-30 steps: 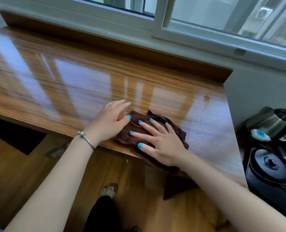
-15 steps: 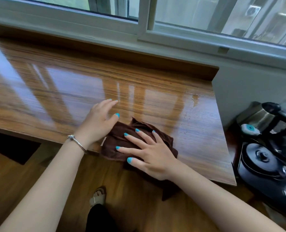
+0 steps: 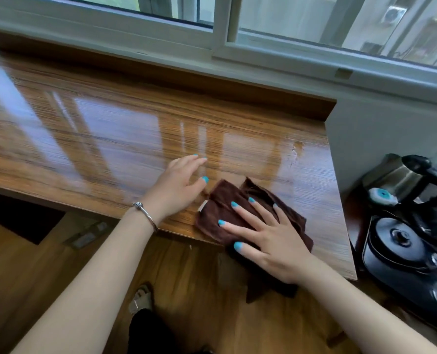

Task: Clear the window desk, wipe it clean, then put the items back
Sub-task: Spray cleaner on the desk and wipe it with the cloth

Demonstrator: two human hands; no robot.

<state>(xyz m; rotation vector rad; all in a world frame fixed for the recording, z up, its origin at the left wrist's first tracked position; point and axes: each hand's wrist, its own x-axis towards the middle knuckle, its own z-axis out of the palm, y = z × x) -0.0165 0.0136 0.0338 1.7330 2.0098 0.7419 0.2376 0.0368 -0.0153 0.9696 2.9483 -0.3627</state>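
I see one brown cloth (image 3: 240, 210) on the window desk (image 3: 110, 139), at the near edge toward the desk's right end, and part of it hangs down over that edge. My right hand (image 3: 268, 241) lies flat on the cloth with the fingers straight and spread, pressing it down, not gripping. My left hand (image 3: 176, 187) is just beside the cloth on its left, the fingers relaxed and nearly straight, holding nothing; whether the thumb tip touches the cloth I cannot tell. The cloth is crumpled, and its long axis goes from the far left to the near right, across the desk edge. A small pale tag (image 3: 202, 205) shows at the cloth's left side, but I can read no writing on it. On the left wrist there is one silver bracelet (image 3: 146, 213). To the right of the desk, lower down, stand one steel kettle (image 3: 396, 178) and one black pot with a lid (image 3: 396, 241). I can find no readable brand or label anywhere.
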